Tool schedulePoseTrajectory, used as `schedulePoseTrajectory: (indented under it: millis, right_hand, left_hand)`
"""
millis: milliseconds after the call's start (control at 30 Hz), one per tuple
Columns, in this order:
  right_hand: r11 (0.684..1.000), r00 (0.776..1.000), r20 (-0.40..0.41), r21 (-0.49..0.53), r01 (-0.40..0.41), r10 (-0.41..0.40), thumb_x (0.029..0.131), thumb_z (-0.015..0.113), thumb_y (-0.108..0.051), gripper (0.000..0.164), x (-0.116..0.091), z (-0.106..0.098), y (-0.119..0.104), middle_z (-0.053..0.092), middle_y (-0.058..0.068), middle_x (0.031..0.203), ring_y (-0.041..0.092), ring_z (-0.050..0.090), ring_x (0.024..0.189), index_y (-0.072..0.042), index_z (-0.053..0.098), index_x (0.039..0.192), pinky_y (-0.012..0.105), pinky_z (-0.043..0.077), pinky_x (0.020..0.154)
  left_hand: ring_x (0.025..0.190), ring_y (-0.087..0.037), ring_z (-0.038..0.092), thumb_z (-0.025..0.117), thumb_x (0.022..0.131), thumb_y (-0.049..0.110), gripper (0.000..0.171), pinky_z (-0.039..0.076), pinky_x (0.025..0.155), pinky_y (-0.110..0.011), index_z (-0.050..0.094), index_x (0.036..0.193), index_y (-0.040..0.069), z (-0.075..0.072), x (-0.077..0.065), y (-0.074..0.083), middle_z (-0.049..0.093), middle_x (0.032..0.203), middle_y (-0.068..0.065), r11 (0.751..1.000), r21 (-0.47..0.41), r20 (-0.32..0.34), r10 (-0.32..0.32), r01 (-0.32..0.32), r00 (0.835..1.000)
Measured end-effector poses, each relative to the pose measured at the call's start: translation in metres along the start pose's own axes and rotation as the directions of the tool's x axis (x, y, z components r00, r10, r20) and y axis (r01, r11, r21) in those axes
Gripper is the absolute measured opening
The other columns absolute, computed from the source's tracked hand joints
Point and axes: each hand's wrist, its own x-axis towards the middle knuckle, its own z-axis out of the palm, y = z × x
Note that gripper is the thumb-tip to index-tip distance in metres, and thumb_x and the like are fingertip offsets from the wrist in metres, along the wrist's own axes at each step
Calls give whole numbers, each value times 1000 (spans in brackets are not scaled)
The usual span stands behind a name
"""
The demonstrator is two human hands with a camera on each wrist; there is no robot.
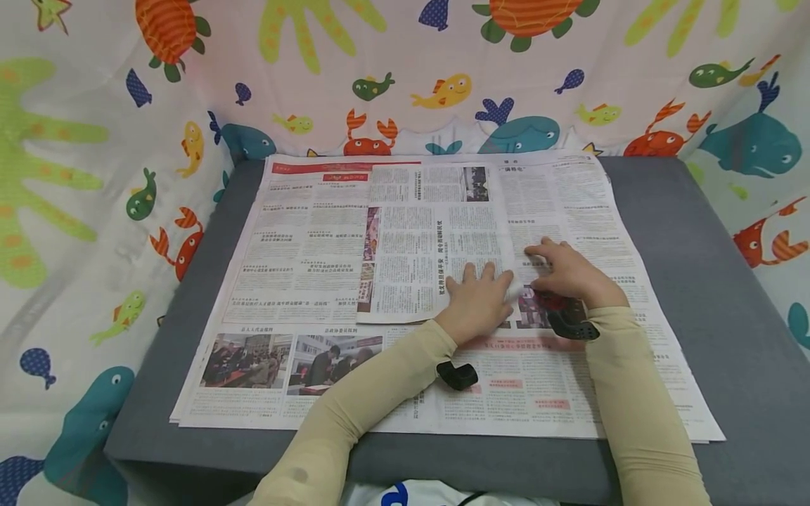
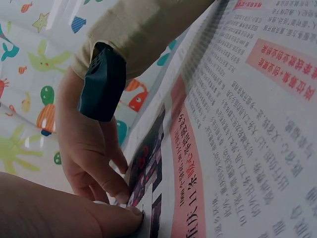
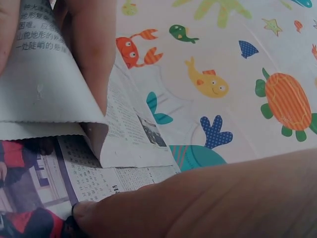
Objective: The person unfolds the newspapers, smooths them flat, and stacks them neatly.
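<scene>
A folded newspaper (image 1: pixel 405 246) lies on top of larger newspaper sheets (image 1: pixel 304 267) in the head view. Spread fingers of my left hand (image 1: pixel 477 302) rest on its lower right corner. Just right of its right edge, my right hand (image 1: pixel 572 273) touches the larger sheets with fingers and thumb apart, gripping nothing that I can see. The right wrist view shows the folded newspaper (image 3: pixel 39 89) with its near corner bent up in a curve, left-hand fingers over it. There my right thumb (image 3: pixel 198 198) lies on the printed sheet below. Some fingertips are hidden.
The sheets cover much of a grey table (image 1: pixel 658 232). A curtain (image 1: pixel 405 42) printed with sea animals stands behind and at both sides. Each wrist carries a black camera (image 1: pixel 457 376). The person's white top (image 1: pixel 436 494) shows at the table's front edge.
</scene>
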Motion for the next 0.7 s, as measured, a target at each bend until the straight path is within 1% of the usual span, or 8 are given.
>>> schedulePoseTrajectory:
  millis: [167,267,300,400,467,500,633,700]
  right_hand:
    - [1000,1000,-1,5,11,-11,84,74,-14,72,0,0,1,19,38,162,67,15,146,1,47,149,73,20,118]
    - [1000,1000,-3,6,17,-17,84,74,-13,72,1,1,0,20,39,161,67,15,146,1,47,149,72,21,118]
    - [1000,1000,-4,7,15,-15,84,74,-13,72,1,1,-1,20,39,161,66,15,146,1,47,149,72,22,118]
    - [1000,1000,-5,6,10,-10,84,75,-13,72,1,2,-3,20,39,161,65,16,147,2,48,149,72,22,118]
    - [1000,1000,-4,6,5,-4,84,75,-13,72,1,2,-3,20,39,161,65,16,147,2,47,149,72,23,118]
    - [1000,1000,-4,5,1,-1,84,75,-13,72,0,1,-4,20,39,161,65,16,147,2,47,149,72,23,118]
    - [1000,1000,-3,3,-6,6,84,76,-14,72,0,1,-3,20,38,162,63,17,148,1,47,149,72,24,117]
    - [1000,1000,-3,5,-8,8,84,76,-14,72,0,1,-2,19,38,162,63,17,148,0,47,149,72,24,117]
  left_hand:
    - [142,-36,44,61,101,41,63,45,103,-65,36,158,31,-3,4,-5,46,158,-3,998,-62,-1,3,-3,1000]
    - [133,-31,53,60,102,32,60,48,100,-63,37,158,30,-6,5,-11,53,152,-2,991,-130,-16,11,-12,1000]
    - [131,-30,56,60,102,29,59,50,100,-60,39,157,28,-7,6,-14,56,150,-2,986,-163,-29,21,-26,999]
    - [125,-24,63,60,102,19,56,53,102,-47,42,156,22,-13,5,-24,62,144,-3,965,-252,-80,52,-71,995]
    - [118,-21,67,59,102,13,56,55,99,-38,43,156,18,-18,3,-30,64,142,-5,942,-320,-117,65,-99,991]
    - [111,-20,69,58,102,11,56,56,94,-35,43,155,18,-20,2,-33,66,140,-6,929,-353,-135,66,-110,989]
    - [88,-19,65,56,102,7,57,53,77,-33,42,156,19,-32,-4,-43,66,138,-10,895,-428,-201,45,-129,978]
    - [90,-19,65,55,103,7,56,54,79,-34,43,156,19,-39,-9,-46,66,140,-10,890,-434,-246,35,-142,969]
